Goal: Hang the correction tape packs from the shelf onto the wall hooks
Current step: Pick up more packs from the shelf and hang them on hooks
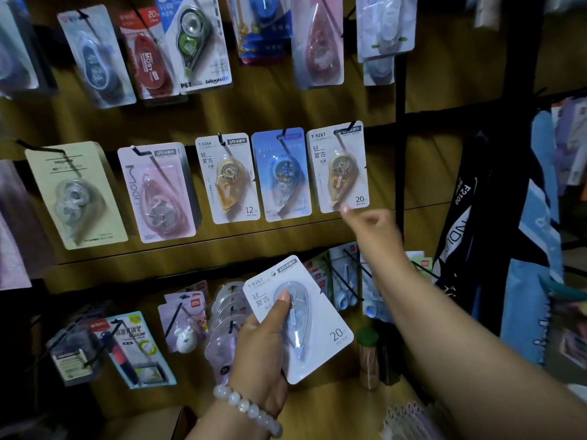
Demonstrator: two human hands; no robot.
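Left hand (263, 341) grips one white correction tape pack (298, 319), thumb pressed on its blister, fingers behind the card. Pack is tilted, held low in front of the bottom row, not yet on any hook. Right hand (370, 225) is up at the hung T-9267 pack (338, 168), fingers loosely curled, one fingertip at its lower corner; it holds nothing that I can see.

Risks, as I judge them:
- Hang hole of my pack is small and sits at the top edge, away from my grip. If I lift it one-handed and tilted, I could miss the hook tip (352, 125) and push the hung pack back or knock it swinging.
- Nudging the hung card from below could slide it forward off the hook.
- Grip is on smooth plastic; a slip drops the pack to the wooden shelf (333, 408) below.
- Neighbouring blue pack (281, 174) hangs just beside; a wide move could catch its edge.

Count:
- In hand: one pack.
- Middle row, front cards on hooks: five clearly visible (cream, pink, 12 m amber, blue, 20 m amber); more may hang behind each, cannot tell.
- Top row: about six fronts, partly cut off.
- Bottom row: several mixed items, blurred, not counted.
- Bead bracelet (251, 411): one, left wrist.
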